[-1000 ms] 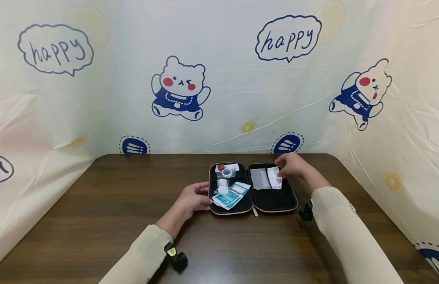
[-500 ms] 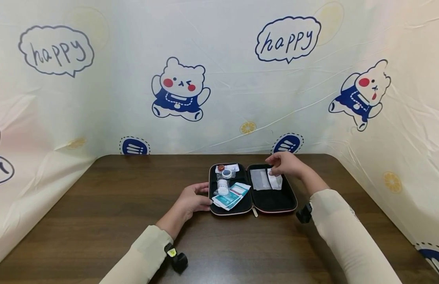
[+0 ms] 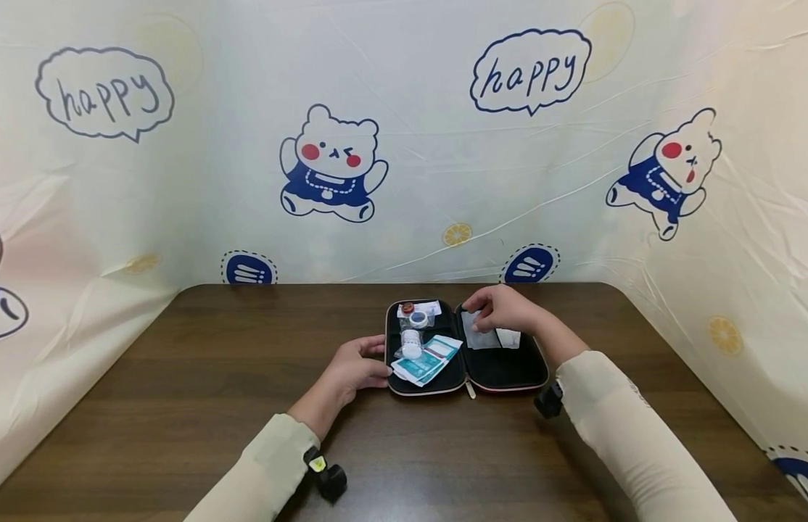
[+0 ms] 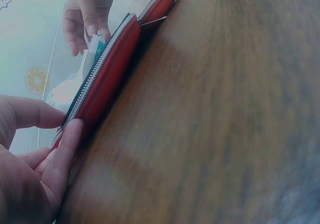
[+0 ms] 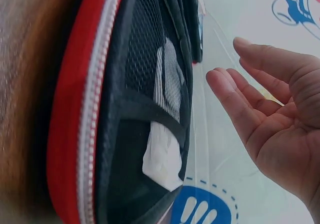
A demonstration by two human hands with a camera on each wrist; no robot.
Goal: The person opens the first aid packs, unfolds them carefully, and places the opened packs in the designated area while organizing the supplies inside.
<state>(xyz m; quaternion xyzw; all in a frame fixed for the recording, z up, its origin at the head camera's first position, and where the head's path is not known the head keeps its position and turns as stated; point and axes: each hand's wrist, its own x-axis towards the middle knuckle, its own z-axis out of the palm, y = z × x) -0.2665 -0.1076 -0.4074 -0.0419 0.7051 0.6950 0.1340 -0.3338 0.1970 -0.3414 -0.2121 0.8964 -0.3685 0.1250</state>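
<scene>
A zippered case [image 3: 502, 371], black inside and red outside, lies unfolded on the table. My left hand [image 3: 352, 368] holds its left edge; in the left wrist view the fingers [image 4: 72, 139] pinch the zipped rim. Above the right half hovers my right hand [image 3: 505, 308], fingers relaxed and holding nothing in the right wrist view. Below it, a strap and mesh pocket hold a white packet [image 5: 162, 156] and a translucent packet [image 3: 479, 339]. The left half carries a white bottle [image 3: 411, 344], a tape roll [image 3: 418, 319], a red-brown round item [image 3: 407, 308] and teal-and-white packets [image 3: 426, 361].
The brown wooden table [image 3: 182, 406] ends at a printed curtain [image 3: 417, 159] behind and at both sides. A zipper pull [image 3: 470, 390] hangs at the case's front, by the fold. Each wrist bears a black camera [image 3: 328, 478].
My right hand has moved left, from the white packet across to the translucent packet near the fold. The left hand and the case have stayed in place.
</scene>
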